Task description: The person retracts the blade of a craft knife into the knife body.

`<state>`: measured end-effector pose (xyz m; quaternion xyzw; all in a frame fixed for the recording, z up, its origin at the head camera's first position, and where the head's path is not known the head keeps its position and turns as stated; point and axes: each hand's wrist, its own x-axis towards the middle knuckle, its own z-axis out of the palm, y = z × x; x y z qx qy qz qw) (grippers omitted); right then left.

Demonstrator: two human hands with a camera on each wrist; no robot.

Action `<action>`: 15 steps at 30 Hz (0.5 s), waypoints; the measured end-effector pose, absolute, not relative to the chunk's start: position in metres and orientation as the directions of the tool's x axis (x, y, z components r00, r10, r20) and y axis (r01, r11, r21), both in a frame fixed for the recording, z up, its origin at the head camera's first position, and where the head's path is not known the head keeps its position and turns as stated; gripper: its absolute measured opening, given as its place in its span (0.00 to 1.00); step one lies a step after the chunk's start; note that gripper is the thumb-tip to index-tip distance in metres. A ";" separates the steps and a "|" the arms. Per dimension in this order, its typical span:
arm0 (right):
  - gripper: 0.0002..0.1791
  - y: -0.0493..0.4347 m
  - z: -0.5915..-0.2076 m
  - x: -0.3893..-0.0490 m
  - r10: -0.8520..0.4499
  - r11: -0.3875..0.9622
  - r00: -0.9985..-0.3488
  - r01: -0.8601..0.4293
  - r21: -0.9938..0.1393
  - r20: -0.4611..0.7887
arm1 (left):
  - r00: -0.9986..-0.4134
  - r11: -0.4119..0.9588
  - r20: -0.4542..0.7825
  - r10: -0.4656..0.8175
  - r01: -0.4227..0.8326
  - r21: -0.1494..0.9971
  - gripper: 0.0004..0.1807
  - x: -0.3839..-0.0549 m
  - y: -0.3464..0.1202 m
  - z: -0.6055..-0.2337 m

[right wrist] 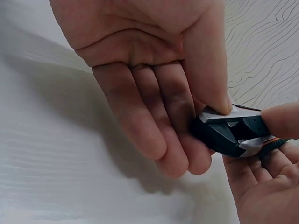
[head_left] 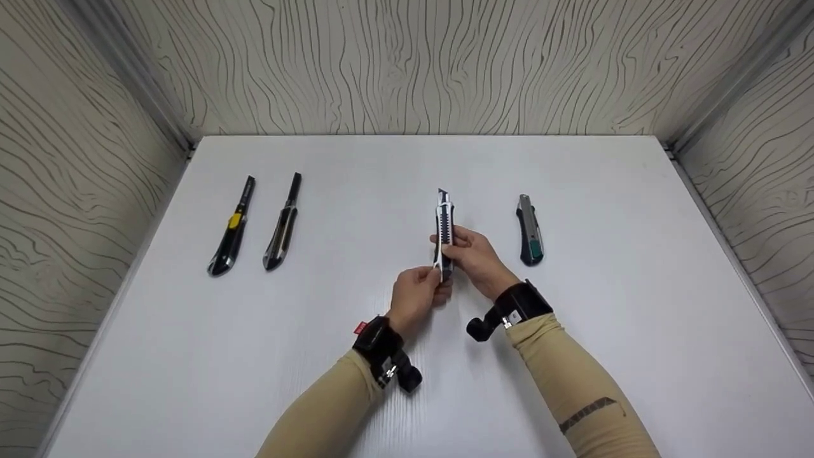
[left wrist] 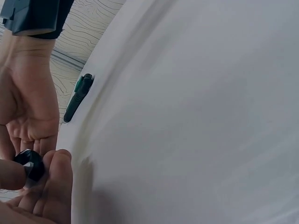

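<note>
Both hands are on a silver-and-black snap-off utility knife (head_left: 444,222), held with its tip pointing away and a short bit of blade showing. My left hand (head_left: 414,294) pinches the butt end between thumb and fingers. Higher up the handle, my right hand (head_left: 477,257) grips it, its thumb lying on the front. In the right wrist view, the left thumb presses near the dark end of the knife (right wrist: 219,137), while the right thumb lies further along. Only the round dark butt (left wrist: 35,168) shows between fingers in the left wrist view.
A grey-and-green utility knife (head_left: 530,232) lies right of the hands. On the left lie a black knife with a yellow slider (head_left: 233,229) and a black knife with a metallic handle (head_left: 283,226). Wood-patterned panels (head_left: 407,70) enclose the white table (head_left: 356,191).
</note>
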<state>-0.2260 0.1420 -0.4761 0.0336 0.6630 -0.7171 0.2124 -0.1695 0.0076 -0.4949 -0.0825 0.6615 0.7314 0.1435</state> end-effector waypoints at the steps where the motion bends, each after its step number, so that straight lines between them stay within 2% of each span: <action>1: 0.31 0.142 -0.476 -0.226 -0.262 -0.030 -0.908 0.347 -0.937 -0.328 | -0.946 -0.083 -0.311 0.097 -0.319 0.944 0.15 -0.170 0.008 -0.495; 15: 0.33 0.142 -0.477 -0.226 -0.275 -0.021 -0.905 0.342 -0.939 -0.323 | -0.944 -0.095 -0.316 0.094 -0.325 0.941 0.15 -0.171 0.007 -0.497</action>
